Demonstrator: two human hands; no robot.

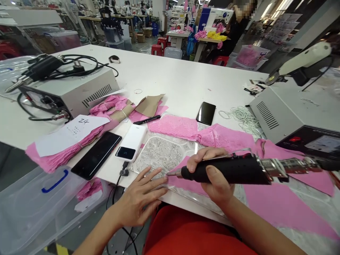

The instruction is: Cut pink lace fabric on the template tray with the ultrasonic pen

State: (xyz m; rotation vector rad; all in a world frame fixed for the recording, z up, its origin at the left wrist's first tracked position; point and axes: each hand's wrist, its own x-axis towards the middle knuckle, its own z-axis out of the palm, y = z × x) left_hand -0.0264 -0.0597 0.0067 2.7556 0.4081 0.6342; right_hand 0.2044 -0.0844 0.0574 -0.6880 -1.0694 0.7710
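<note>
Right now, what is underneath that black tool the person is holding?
Pink fabric and a silvery patterned surface show around the black tool. Whatever lies directly behind its body and the right hand is covered, so I can't tell.

At the near edge of a worktable (159,78), a worker's right hand (219,187) holds a handpiece (231,170) over a fabric piece (183,184), its tip just beside the left hand (143,198). Left of the hands lie a power bank (133,138), a smartphone (97,154) and a fabric stack (60,159) topped by a paper sheet (73,134), with a second handpiece (45,69) on a control box (90,92) behind and a plastic bin (61,219) below the tabletop. Beyond the hands lies another smartphone (206,113), left of another control box (294,102); a sewing machine (216,17) stands in the background.
</note>
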